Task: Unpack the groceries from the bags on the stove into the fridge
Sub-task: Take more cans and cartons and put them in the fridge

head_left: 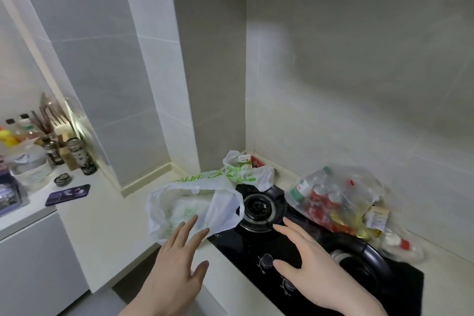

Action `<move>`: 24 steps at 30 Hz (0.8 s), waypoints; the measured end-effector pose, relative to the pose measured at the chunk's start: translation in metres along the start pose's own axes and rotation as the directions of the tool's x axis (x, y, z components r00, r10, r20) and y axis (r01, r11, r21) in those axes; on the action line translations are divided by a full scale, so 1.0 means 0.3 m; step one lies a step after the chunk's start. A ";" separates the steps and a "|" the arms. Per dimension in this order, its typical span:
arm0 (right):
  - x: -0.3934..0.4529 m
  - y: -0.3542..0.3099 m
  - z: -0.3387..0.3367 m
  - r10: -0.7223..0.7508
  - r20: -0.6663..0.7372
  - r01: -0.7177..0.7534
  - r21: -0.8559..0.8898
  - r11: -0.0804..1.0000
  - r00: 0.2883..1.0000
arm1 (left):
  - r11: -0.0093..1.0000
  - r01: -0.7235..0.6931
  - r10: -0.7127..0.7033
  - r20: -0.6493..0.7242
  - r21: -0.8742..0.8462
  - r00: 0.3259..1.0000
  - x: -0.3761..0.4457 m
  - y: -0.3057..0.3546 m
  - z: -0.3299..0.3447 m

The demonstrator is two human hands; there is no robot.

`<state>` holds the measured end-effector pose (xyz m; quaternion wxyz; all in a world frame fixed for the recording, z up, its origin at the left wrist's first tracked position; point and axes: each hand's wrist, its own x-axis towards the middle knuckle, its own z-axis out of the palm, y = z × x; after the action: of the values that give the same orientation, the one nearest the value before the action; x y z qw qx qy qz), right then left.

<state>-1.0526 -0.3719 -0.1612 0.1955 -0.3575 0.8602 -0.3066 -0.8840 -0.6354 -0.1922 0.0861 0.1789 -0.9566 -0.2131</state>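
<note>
A white plastic bag with green print (pixel 195 209) lies open on the counter at the left edge of the black stove (pixel 256 246). Behind it stands a second white bag (pixel 247 173) with a carton and something red showing at its mouth. On the right side of the stove sits a clear bag (pixel 333 199) full of red packets and bottles. My left hand (pixel 177 261) hovers open just in front of the near white bag. Over the stove knobs my right hand (pixel 307 269) is spread open. Neither hand holds anything. No fridge is in view.
A burner (pixel 259 206) lies between the bags, a black pan (pixel 359 261) at the front right. The left counter carries bottles, jars (pixel 80 152), a knife block, a clear container (pixel 30 169) and a dark phone (pixel 68 194). Tiled walls close the corner; cabinets hang overhead.
</note>
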 end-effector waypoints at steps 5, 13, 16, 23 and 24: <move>0.147 0.010 -0.019 0.050 -0.017 -0.050 -0.011 0.999 0.999 | 1.000 -0.019 0.019 0.046 0.004 0.999 0.187 -0.085 -0.003; 0.435 -0.003 0.025 0.222 -0.131 -0.219 0.038 0.975 0.966 | 0.986 -0.167 0.158 0.239 0.021 0.958 0.675 -0.236 0.003; 0.532 -0.025 0.047 0.283 -0.154 -0.276 0.065 0.959 0.947 | 0.975 -0.222 0.209 0.326 0.004 0.922 0.876 -0.282 0.015; 0.660 -0.061 0.075 0.421 -0.233 -0.408 0.104 0.907 0.877 | 0.960 -0.280 0.215 0.587 0.021 0.781 1.317 -0.230 0.178; 0.663 -0.066 0.077 0.429 -0.241 -0.416 0.108 0.903 0.870 | 0.961 -0.273 0.195 0.616 0.034 0.763 1.359 -0.214 0.204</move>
<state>-1.1627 -0.5382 -0.1884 0.1531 -0.1124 0.9271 -0.3231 -1.2546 -0.8212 -0.2390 -0.2102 -0.0147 -0.9593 -0.1880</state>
